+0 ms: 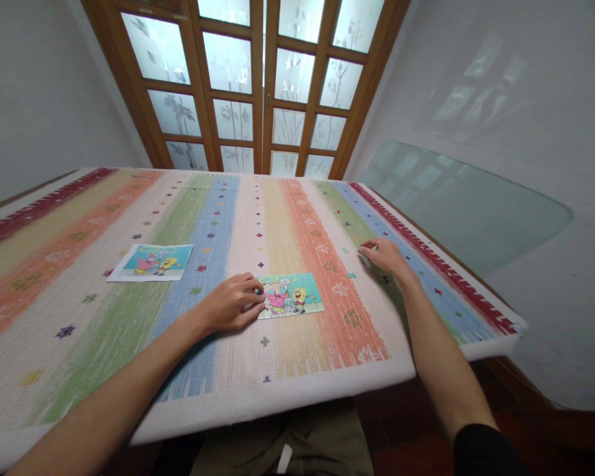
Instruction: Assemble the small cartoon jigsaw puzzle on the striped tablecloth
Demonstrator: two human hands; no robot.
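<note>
A cartoon jigsaw puzzle point(297, 296), mostly assembled, lies flat on the striped tablecloth in front of me. My left hand point(235, 301) rests at its left edge with curled fingers touching it, covering that end. Small gaps show in its upper left part. To the right of the puzzle, my right hand point(381, 256) is low over the cloth, thumb and fingers pinched together; what is between the fingertips is too small to make out. Near those fingertips lie a few loose pieces, among them a teal puzzle piece point(352, 275).
A printed picture point(153, 262) of the same cartoon scene lies on the cloth left of the puzzle. The striped tablecloth point(114, 350) covers the table up to its front edge. Wooden glazed doors point(262, 92) stand behind, and a white wall point(506, 86) is at right.
</note>
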